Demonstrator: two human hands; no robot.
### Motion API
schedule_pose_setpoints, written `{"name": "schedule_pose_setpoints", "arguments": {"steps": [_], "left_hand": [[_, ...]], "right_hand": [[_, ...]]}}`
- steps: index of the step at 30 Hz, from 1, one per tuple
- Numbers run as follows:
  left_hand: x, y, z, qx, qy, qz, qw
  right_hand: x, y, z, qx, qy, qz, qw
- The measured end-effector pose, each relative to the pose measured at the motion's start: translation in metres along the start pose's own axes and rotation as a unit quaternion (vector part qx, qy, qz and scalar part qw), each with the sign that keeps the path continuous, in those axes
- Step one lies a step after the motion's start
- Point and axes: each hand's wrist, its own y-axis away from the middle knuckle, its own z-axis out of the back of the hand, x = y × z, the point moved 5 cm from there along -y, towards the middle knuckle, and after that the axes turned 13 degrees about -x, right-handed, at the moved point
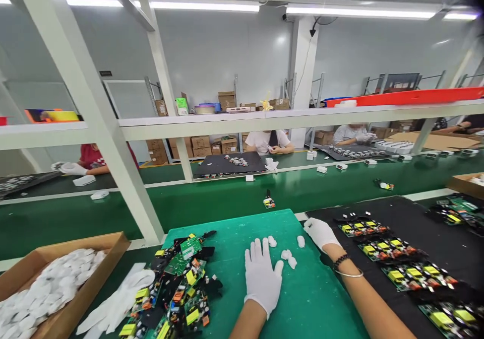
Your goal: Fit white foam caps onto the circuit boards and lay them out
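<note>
My left hand [262, 276], in a white glove, lies palm down on the green mat [313, 298] with its fingers stretched out. Just beyond and beside its fingers are several small white pieces [301, 241], too indistinct to name. My right hand [321, 234], also gloved, is at the mat's right edge, beside the black mat [351, 273]. Its fingers are curled together, and whatever may be in them is hidden. Left of my left hand is a heap of small circuit boards [181, 283] with yellow and orange components. More circuit boards [391, 248] stand in rows on the black mat.
A cardboard box [117, 251] of white parts and spare white gloves [119, 298] are at the left. Beyond the mats runs a green conveyor belt [212, 200] carrying a board [268, 201] and white casings [249, 178]. A frame post [132, 188] rises at left; co-workers sit across.
</note>
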Motion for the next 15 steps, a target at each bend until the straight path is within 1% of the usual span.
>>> {"name": "schedule_pose_setpoints", "arguments": {"steps": [2,4,7,9,12,15], "left_hand": [[-0.002,-0.002,0.002,0.001,-0.005,-0.004,1.000],[-0.004,-0.003,0.004,-0.003,-0.005,-0.007,1.000],[-0.006,-0.004,0.005,-0.009,0.001,-0.013,1.000],[-0.007,-0.005,0.004,-0.010,0.008,-0.014,1.000],[-0.007,-0.006,0.004,-0.010,0.014,-0.009,1.000],[-0.007,-0.004,0.006,-0.002,0.013,-0.006,1.000]], "right_hand": [[0.006,0.005,-0.001,-0.034,-0.037,0.003,0.999],[0.018,0.009,-0.003,-0.052,-0.085,0.024,0.995],[0.036,0.015,-0.010,-0.048,-0.148,0.063,0.986],[0.042,0.020,-0.015,-0.040,-0.176,0.074,0.981],[0.041,0.024,-0.013,-0.043,-0.203,0.062,0.976],[0.035,0.026,-0.005,-0.058,-0.211,0.047,0.975]]}}
